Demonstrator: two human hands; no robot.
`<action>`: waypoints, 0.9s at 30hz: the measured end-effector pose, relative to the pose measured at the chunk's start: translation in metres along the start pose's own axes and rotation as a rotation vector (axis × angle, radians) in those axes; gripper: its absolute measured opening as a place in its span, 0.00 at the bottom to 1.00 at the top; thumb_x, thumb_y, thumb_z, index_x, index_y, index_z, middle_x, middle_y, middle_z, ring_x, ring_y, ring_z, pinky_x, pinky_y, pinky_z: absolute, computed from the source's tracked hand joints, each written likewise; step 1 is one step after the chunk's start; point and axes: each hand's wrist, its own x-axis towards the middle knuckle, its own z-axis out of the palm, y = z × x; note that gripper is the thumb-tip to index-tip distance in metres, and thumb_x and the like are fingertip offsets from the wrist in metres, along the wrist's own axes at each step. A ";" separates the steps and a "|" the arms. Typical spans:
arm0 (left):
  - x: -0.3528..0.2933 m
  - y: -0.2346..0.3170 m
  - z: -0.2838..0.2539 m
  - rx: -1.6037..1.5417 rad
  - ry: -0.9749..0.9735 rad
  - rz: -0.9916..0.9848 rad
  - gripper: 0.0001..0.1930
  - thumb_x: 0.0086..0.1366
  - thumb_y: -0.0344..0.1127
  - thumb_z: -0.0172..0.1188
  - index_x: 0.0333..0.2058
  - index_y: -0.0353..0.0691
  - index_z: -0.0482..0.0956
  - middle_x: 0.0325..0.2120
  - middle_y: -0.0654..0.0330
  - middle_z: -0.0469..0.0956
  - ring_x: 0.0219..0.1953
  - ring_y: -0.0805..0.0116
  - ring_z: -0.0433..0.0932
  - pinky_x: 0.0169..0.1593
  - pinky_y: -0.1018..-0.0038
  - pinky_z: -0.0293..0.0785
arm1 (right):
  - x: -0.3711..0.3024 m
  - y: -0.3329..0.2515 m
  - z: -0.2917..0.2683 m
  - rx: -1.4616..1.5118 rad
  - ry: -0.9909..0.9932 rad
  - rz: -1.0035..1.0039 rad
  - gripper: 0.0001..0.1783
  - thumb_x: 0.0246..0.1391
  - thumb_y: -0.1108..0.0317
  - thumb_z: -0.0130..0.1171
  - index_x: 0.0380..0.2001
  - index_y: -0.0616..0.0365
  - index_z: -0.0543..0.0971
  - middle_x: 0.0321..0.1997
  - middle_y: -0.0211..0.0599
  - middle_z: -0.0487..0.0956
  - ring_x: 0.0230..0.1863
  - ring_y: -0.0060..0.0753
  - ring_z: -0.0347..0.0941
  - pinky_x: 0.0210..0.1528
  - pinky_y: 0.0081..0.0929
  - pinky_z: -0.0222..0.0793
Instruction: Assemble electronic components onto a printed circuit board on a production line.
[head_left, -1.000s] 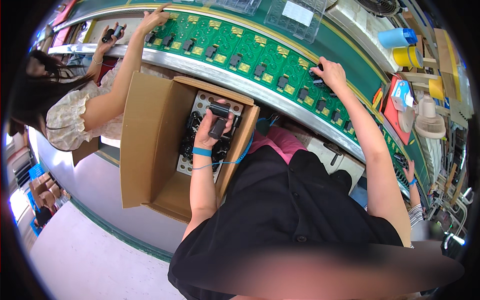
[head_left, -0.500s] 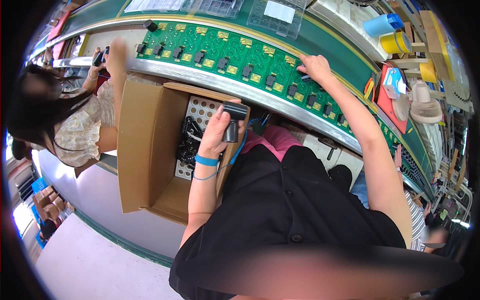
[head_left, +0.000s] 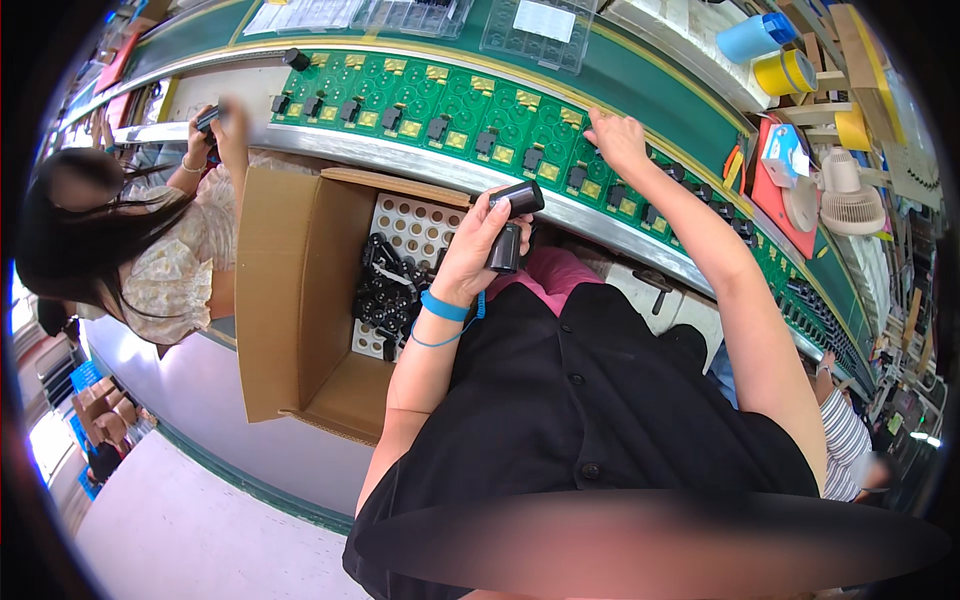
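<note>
Cylinders (head_left: 523,198) of glossy black sit grasped in the left hand (head_left: 474,245), near the cardboard box's (head_left: 275,300) right edge; probably stiff, light, slightly slippery, best gripped round their sides. Right hand (head_left: 622,142) hovers over green boards' (head_left: 410,105) far edge; grip unclear.

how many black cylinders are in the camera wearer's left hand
2 visible: the upper cylinder points out to the right, the lower cylinder sits just beneath it. The left hand may hide others.
</note>
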 end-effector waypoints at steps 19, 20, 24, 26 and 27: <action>0.009 -0.006 0.009 -0.124 0.024 -0.102 0.24 0.63 0.50 0.50 0.50 0.37 0.65 0.28 0.59 0.72 0.28 0.71 0.71 0.30 0.76 0.70 | 0.000 0.008 -0.010 0.095 -0.123 0.008 0.20 0.46 0.57 0.60 0.37 0.58 0.69 0.27 0.44 0.78 0.33 0.47 0.76 0.36 0.41 0.70; 0.009 -0.006 0.008 -0.120 0.020 -0.102 0.24 0.63 0.50 0.50 0.50 0.37 0.65 0.28 0.59 0.72 0.28 0.71 0.71 0.30 0.76 0.70 | 0.001 0.008 -0.017 0.087 -0.224 -0.001 0.22 0.45 0.57 0.60 0.40 0.58 0.70 0.31 0.44 0.79 0.36 0.47 0.75 0.40 0.41 0.70; 0.007 -0.006 0.005 -0.244 -0.027 -0.202 0.26 0.64 0.55 0.44 0.49 0.39 0.65 0.27 0.60 0.70 0.29 0.70 0.67 0.31 0.77 0.67 | -0.023 -0.019 -0.073 0.712 -0.092 -0.280 0.29 0.46 0.62 0.60 0.54 0.50 0.67 0.50 0.40 0.73 0.49 0.41 0.71 0.49 0.35 0.67; 0.012 -0.010 -0.003 -0.343 -0.072 -0.269 0.24 0.64 0.55 0.45 0.47 0.40 0.66 0.27 0.59 0.71 0.28 0.69 0.68 0.30 0.76 0.68 | -0.042 -0.043 -0.117 1.180 -0.351 -0.349 0.32 0.46 0.71 0.57 0.57 0.46 0.65 0.58 0.37 0.67 0.50 0.39 0.70 0.53 0.33 0.65; 0.015 -0.013 -0.005 -0.341 -0.074 -0.275 0.24 0.64 0.55 0.45 0.47 0.40 0.66 0.27 0.59 0.71 0.28 0.69 0.68 0.30 0.76 0.68 | -0.050 -0.052 -0.117 1.129 -0.260 -0.488 0.29 0.46 0.71 0.58 0.55 0.47 0.67 0.57 0.36 0.68 0.50 0.39 0.70 0.53 0.33 0.66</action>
